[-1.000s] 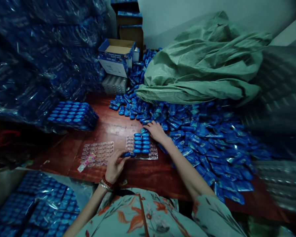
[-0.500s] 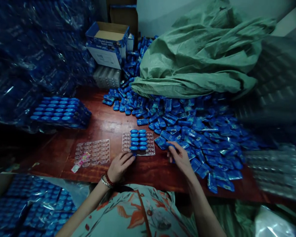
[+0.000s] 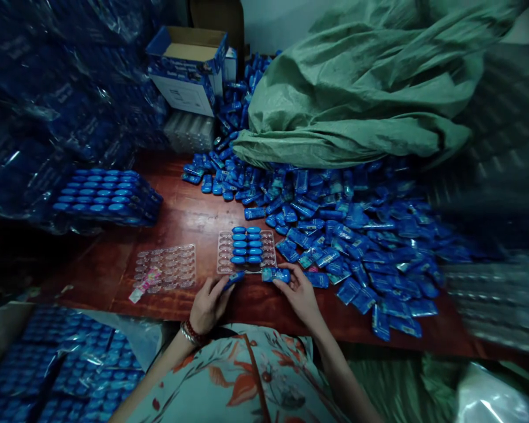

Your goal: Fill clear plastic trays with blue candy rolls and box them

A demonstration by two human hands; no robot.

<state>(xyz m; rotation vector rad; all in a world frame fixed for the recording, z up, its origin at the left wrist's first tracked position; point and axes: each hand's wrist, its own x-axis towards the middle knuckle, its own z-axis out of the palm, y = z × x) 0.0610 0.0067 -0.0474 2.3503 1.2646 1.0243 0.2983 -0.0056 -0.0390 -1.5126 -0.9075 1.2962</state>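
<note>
My left hand (image 3: 208,305), with beads and a bangle at its wrist, pinches a small blue packet (image 3: 233,278) just in front of the clear blister tray (image 3: 268,249). Between the fingers of my right hand (image 3: 300,295) is another blue packet (image 3: 275,274), held flat near the tray's front right corner. Two columns of glossy blue oval packs (image 3: 247,244) sit in the middle of the tray. Its outer pockets on both sides hold nothing. To the right spreads a loose heap of blue packets (image 3: 361,235).
A second clear tray (image 3: 176,267) lies at left with a pink wrapper (image 3: 145,283) on it. Behind it stands a stack of filled trays (image 3: 106,197). A blue-white carton (image 3: 187,73) and a green sack (image 3: 352,111) stand at the back. Clear trays (image 3: 494,299) are piled at right.
My right hand has come left from the heap with a blue packet toward the tray. My left hand has lifted and turned, showing the blue packet in its fingers.
</note>
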